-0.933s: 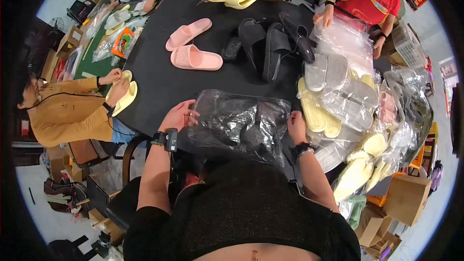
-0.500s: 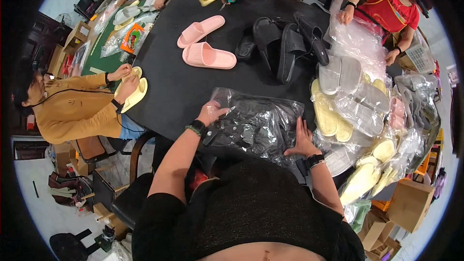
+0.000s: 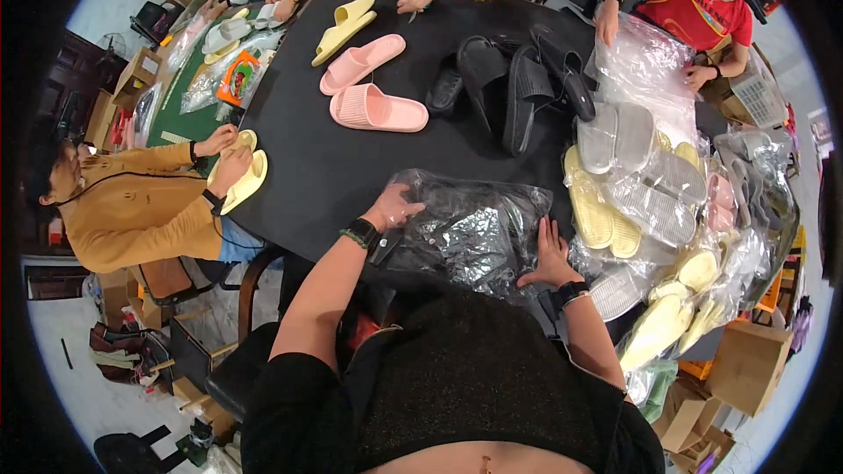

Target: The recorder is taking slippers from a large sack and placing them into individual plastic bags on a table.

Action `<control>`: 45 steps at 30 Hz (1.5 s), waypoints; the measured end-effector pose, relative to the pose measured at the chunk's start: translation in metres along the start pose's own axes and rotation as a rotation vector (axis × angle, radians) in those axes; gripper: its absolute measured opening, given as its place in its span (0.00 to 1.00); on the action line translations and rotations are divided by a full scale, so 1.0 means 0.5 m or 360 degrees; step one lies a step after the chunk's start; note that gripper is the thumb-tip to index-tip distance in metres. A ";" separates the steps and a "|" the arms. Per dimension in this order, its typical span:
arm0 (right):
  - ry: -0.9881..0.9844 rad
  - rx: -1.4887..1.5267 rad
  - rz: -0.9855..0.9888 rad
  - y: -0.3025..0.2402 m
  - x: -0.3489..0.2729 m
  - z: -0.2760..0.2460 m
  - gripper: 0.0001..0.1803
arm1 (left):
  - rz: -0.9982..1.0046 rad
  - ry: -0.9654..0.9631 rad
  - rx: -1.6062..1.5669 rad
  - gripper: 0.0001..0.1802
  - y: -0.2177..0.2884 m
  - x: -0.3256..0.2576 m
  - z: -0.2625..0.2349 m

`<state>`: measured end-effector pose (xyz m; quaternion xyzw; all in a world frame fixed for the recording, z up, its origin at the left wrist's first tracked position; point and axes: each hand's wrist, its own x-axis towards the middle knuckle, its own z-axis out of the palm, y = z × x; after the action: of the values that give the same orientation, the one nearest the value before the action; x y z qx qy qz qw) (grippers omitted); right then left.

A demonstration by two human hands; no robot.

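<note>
A clear plastic bag [image 3: 479, 233] lies flat and wrinkled on the black table in front of me. Dark shapes show through it, but glare hides what they are. My left hand [image 3: 390, 209] rests on the bag's left side, thumb stretched out over the film. At the right edge, my right hand [image 3: 551, 256] lies with its fingers spread against the plastic. Beyond the bag are a pair of pink slippers [image 3: 386, 111] and several black slippers [image 3: 529, 92], some leaning on one another.
Bagged grey slippers [image 3: 654, 202] and yellow slippers [image 3: 590, 211] pile up at right. A yellow pair [image 3: 342, 31] stands at the far left of the black table [image 3: 299, 149]. Co-workers sit around it; one at left handles yellow slippers [image 3: 246, 180], another in red handles clear bags [image 3: 645, 70].
The yellow slippers held by the person across now stand on the table beside the pink pair. The red-sleeved person's bags have shifted slightly. My hands stay almost in place on the bag.
</note>
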<state>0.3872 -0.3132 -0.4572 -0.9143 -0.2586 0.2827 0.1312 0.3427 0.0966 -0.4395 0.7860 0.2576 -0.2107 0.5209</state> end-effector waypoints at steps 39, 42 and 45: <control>-0.0184 -0.0337 0.0147 -0.030 -0.040 -0.021 0.85 | 0.1808 -0.0688 0.1375 0.44 0.116 0.035 0.147; -0.0252 -0.0356 0.0168 -0.036 -0.040 -0.025 0.85 | 0.1895 -0.0441 0.1352 0.28 0.096 0.047 0.192; -0.0215 -0.0328 0.0152 -0.030 -0.041 -0.020 0.85 | 0.1815 -0.0456 0.1399 0.20 0.086 0.046 0.200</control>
<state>0.3727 -0.3129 -0.4345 -0.9131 -0.2506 0.3215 0.0051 0.3815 -0.0060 -0.4596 0.8990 -0.3705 -0.0915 0.2147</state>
